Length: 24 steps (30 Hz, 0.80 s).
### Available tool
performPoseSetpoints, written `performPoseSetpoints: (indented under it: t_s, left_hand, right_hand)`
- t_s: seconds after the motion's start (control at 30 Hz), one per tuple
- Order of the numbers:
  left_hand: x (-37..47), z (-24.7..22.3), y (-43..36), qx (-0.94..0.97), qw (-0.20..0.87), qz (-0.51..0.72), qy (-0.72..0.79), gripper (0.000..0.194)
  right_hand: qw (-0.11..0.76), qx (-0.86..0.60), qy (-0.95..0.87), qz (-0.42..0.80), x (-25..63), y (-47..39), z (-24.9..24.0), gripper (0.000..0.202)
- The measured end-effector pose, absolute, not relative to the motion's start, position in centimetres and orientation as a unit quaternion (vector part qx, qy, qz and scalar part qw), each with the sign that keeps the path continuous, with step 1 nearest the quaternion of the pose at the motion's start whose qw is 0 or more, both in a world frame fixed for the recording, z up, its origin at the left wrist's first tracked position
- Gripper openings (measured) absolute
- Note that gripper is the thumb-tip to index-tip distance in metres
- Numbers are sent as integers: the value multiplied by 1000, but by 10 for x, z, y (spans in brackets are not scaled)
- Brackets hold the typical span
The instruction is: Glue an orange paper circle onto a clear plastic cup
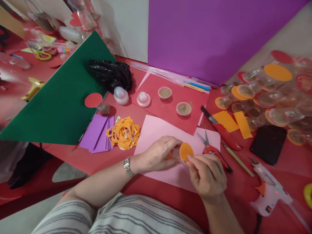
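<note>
Orange disc (186,151) at the end of a clear plastic piece (176,152), both between your hands over the pink sheet (154,130).
Your left hand (158,154) grips the clear plastic piece, and your right hand (210,178) pinches the orange disc's lower edge; whether the two are fixed together, I cannot tell. Your piece looks partway done, judging by the clear containers (284,115) grouped at right, several with discs on their ends and murky contents. Two small cups (164,98) on the red sheet (156,109) hold something greyish brown; the black bag's (112,76) contents are hidden.
</note>
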<state>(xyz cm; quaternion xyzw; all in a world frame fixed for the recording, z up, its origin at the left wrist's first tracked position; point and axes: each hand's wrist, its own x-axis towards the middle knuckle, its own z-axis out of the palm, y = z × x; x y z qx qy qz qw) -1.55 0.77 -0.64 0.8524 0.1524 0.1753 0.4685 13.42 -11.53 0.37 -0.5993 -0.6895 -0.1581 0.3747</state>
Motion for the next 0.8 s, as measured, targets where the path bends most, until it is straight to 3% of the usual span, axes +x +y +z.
performPoseSetpoints:
  t_s: [0.8]
  left_hand:
    - [-18,-4,14,849,487,163,129,37]
  right_hand:
    - [448,-634,-627,-54,134,-114,-2,13]
